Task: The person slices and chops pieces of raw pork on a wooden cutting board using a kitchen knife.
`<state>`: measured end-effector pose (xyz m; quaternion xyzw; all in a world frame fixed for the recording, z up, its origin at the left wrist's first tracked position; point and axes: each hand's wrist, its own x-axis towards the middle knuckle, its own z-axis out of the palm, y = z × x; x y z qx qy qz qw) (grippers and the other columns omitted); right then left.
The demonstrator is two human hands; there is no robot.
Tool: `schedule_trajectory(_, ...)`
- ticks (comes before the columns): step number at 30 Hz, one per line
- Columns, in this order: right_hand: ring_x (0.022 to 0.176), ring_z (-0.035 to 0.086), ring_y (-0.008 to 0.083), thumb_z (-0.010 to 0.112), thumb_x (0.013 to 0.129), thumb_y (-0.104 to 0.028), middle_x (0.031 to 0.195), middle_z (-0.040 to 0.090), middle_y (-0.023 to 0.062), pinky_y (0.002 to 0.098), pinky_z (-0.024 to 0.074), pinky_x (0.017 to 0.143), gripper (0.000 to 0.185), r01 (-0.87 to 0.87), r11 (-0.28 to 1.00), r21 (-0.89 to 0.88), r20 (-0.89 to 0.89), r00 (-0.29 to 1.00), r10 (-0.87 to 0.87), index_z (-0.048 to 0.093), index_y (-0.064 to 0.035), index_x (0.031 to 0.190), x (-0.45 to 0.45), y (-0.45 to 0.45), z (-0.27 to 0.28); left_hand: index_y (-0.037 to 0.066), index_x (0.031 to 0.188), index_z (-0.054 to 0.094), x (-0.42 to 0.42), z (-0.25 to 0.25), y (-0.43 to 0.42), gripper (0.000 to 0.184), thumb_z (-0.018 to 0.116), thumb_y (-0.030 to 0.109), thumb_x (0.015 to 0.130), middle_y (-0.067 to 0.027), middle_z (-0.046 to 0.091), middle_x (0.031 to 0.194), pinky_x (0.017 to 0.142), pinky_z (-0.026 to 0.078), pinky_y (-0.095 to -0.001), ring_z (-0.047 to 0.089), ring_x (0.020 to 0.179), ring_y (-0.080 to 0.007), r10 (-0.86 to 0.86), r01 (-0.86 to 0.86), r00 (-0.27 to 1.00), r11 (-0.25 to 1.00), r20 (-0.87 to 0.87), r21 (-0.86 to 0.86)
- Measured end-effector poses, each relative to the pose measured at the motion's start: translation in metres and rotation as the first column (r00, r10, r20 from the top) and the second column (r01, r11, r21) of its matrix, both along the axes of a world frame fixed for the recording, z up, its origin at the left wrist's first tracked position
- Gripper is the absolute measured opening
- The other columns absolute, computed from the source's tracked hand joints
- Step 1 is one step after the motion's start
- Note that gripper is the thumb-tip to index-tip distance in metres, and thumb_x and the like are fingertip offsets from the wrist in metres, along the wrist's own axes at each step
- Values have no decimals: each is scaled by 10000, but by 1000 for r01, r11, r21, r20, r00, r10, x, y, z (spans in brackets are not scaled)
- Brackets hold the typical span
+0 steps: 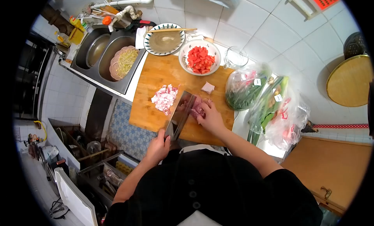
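My left hand (157,145) is wrapped round the handle of a cleaver (181,113), whose broad blade stands on the wooden cutting board (150,118). Against the blade's right side, my right hand (209,116) grips a piece of raw meat (197,108) with bent fingers. The fingers and blade partly hide that meat. Left of the cleaver lies a heap of diced pale pink meat (165,98). A small pale slab (208,87) rests on the board beyond my right hand.
Behind the board stand a bowl of chopped tomatoes (200,58), a plate (164,40) with chopsticks across it, and a glass jug (236,57). Bagged green vegetables (246,89) lie at the right. A double sink (107,58) at the left holds a pink basket of sprouts (124,63).
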<state>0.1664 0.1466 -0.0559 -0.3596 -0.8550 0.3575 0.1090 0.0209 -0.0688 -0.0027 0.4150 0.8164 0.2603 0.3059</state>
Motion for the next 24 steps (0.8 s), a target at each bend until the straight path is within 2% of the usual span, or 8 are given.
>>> schedule_trajectory(1,913,616,430,666,788,-269,1166,533,206,502,532,772,359,35,999,-29,-31,999,-35,546,-103,1083,4,-6,0,33,1083,435,-2,-2,-4,238,541,190,938,-264,657,836,663,478,-565,607,767,-494,-26,26,1000,1000,-4,-16)
schedule_trajectory(4,895,606,441,645,799,-247,1178,530,191,511,521,762,340,95,984,-153,29,995,-91,535,-102,1086,4,-15,9,40,1064,435,-5,2,-4,229,549,189,932,-257,656,810,659,478,-574,611,737,-488,-89,86,995,993,-34,-82)
schedule_trajectory(10,882,607,432,611,816,-233,1160,546,167,513,516,725,302,164,982,-91,39,986,-161,520,-105,1074,2,-18,-2,38,997,427,-9,8,-6,203,542,192,932,-257,640,750,627,483,-569,613,688,-476,-157,152,987,977,-27,-148)
schedule_trajectory(14,853,610,415,616,795,-208,1094,550,161,496,521,706,280,110,994,-8,-4,994,-110,533,-87,1034,0,-19,-5,32,971,420,-13,14,10,188,527,182,937,-260,627,719,595,484,-554,609,660,-473,-241,223,965,962,-101,-159)
schedule_trajectory(17,845,606,405,625,772,-188,1054,537,162,484,526,699,271,65,995,70,-27,998,-63,545,-77,1006,0,-24,-14,22,965,417,-18,-8,49,184,521,171,938,-263,622,712,581,477,-550,606,645,-469,-331,323,935,943,-127,-79)
schedule_trajectory(20,850,599,404,629,754,-168,1038,523,168,479,528,699,261,66,991,115,-84,995,-57,552,-72,985,4,-26,-20,-2,982,416,-25,-9,92,199,516,164,938,-282,613,714,609,467,-565,606,670,-478,-388,387,913,922,-126,-29)
schedule_trajectory(23,852,591,406,626,749,-155,1040,517,175,479,525,703,249,78,991,112,-85,994,-69,551,-73,973,8,-24,-22,-28,1005,415,-37,-3,76,220,508,160,937,-305,611,736,647,462,-577,605,703,-488,-401,401,914,916,-61,-7)
schedule_trajectory(24,844,588,407,625,748,-153,1033,516,176,479,524,700,245,84,991,106,-92,993,-74,550,-73,968,8,-24,-23,-32,1014,415,-40,3,67,225,508,157,935,-312,610,744,656,461,-579,604,710,-491,-399,396,917,916,-26,-65)
